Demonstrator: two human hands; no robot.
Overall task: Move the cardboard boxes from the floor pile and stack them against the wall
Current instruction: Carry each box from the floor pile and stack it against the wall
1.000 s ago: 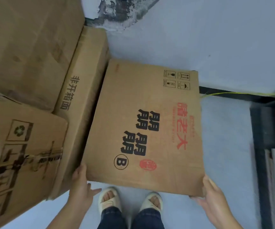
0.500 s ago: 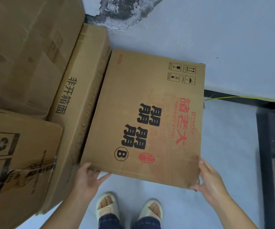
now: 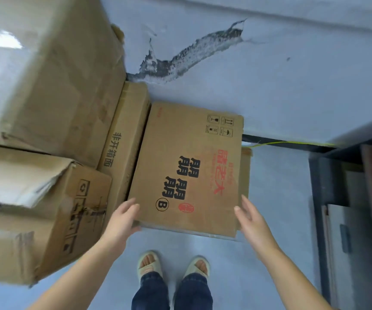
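Observation:
A flat cardboard box with black and red print and a circled B lies on the floor, its far edge at the wall. Its left side sits against a narrow box printed with black characters. My left hand holds the flat box's near left corner, fingers on top and thumb at the near edge. At the near right corner, my right hand has straight fingers and touches the box's edge.
A large box stands at the upper left, and a dented open box at the near left. A dark frame and panels line the right side. A thin yellow cord runs along the wall base. My sandalled feet are just behind the flat box.
The flat box has gone down and away from me to lie by the wall. My right hand's fingers have straightened at its corner. The camera has lifted, so more wall shows.

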